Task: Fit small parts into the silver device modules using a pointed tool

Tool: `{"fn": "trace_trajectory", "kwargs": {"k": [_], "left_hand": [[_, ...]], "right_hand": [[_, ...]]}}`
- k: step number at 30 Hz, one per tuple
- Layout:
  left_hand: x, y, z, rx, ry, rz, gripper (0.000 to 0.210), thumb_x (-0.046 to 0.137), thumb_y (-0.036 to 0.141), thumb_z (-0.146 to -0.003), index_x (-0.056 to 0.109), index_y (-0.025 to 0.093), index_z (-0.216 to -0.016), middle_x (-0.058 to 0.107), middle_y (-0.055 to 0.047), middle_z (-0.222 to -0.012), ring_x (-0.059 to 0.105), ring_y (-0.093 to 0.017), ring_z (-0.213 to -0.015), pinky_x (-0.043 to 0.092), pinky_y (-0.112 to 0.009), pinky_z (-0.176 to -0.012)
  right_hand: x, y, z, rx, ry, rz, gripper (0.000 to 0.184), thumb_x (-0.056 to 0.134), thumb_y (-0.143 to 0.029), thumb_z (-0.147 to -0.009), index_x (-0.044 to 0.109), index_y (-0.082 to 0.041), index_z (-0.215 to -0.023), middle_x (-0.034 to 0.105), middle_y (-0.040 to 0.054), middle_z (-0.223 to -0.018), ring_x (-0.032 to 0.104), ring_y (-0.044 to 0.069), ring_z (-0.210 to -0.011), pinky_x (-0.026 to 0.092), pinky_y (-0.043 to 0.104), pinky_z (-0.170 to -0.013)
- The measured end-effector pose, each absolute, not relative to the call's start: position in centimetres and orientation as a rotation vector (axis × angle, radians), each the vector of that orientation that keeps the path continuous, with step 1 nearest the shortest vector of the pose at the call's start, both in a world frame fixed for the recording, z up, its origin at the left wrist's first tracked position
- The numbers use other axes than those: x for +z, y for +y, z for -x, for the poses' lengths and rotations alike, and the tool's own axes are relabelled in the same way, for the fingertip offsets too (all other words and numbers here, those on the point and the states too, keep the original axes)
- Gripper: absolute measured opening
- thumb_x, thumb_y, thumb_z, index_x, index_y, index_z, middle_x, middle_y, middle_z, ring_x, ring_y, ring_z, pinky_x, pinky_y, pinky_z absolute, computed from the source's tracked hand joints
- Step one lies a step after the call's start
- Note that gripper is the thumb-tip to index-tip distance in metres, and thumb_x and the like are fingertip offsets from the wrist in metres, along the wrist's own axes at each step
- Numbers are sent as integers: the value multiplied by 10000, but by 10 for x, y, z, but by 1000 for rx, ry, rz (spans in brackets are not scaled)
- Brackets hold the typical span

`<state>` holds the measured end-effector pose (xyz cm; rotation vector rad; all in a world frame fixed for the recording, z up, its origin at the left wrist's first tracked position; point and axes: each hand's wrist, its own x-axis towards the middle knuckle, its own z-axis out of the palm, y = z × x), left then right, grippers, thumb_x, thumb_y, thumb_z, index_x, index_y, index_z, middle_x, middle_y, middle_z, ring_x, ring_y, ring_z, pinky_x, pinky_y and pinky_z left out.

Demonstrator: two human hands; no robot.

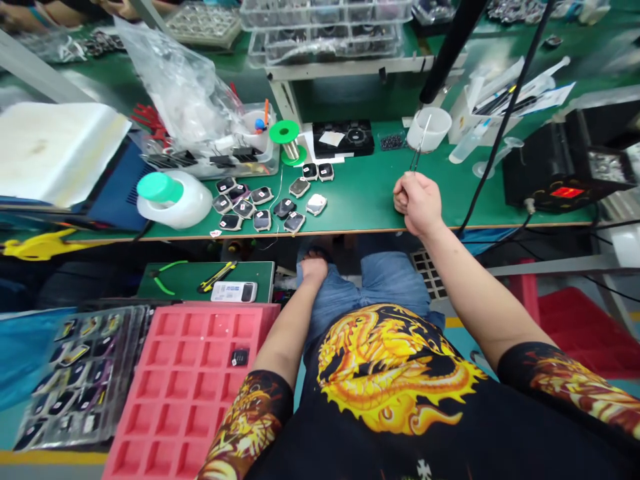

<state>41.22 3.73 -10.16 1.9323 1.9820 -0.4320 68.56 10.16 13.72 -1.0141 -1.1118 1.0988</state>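
Metal tweezers stand pinched in your clenched right hand over the green bench, while your left hand rests on your knee, its fingers hidden.

A single view was taken from a camera worn on the head, tilted forward and steeply down, so that the wearer's own torso and lap were caught along the bottom of the frame and the green workbench was spread across the upper half. The right hand was seen close, just right of centre, and the left hand below it near the middle, while the red tray was held large at the lower left. The bench's far edge and its clear bins were pushed small to the top of the frame.
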Motion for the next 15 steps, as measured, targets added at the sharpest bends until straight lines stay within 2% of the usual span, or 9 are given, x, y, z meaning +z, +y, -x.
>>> {"fn": "trace_trajectory", "kwargs": {"k": [3, 5, 8, 11, 15], "left_hand": [[-100, 23, -423, -491, 1846, -2006, 446, 404, 265, -1077, 656, 66, -1386, 569, -294, -1481, 561, -412, -1348, 457, -555, -1093], [-100, 12, -440, -521, 1701, -2067, 401, 501, 354, -1091, 674, 114, -1363, 605, -223, -1462, 565, -371, -1360, 441, -560, -1146], [-104, -2, -471, -551, 1427, -2152, 412, 661, 476, -1054, 687, 172, -1331, 649, -130, -1434, 607, -311, -1336, 489, -560, -1159], [-105, -7, -493, -577, 1238, -2186, 386, 701, 454, -1044, 703, 167, -1303, 681, -124, -1398, 652, -294, -1294, 544, -552, -1128], [-94, -4, -498, -590, 1205, -2166, 386, 702, 456, -1044, 714, 161, -1294, 695, -130, -1394, 661, -296, -1306, 553, -555, -1127]], "right_hand": [[138, 100, -686, 1124, -1071, 967, 587, 827, -745, -845, 606, -221, -696, 368, -71, -479, 246, 74, -402, 151, 246, -399], [139, 99, -686, 1130, -1048, 951, 554, 843, -693, -855, 620, -213, -692, 383, -67, -480, 254, 72, -400, 150, 244, -401], [138, 99, -687, 1118, -1042, 964, 514, 836, -644, -876, 626, -210, -698, 392, -66, -480, 260, 72, -401, 156, 243, -405], [140, 100, -688, 1122, -1054, 994, 454, 819, -582, -892, 631, -215, -704, 391, -60, -482, 261, 79, -414, 159, 257, -419], [151, 94, -686, 1105, -1073, 1097, 332, 802, -457, -883, 648, -235, -691, 384, -28, -518, 289, 102, -452, 150, 322, -476]]}}
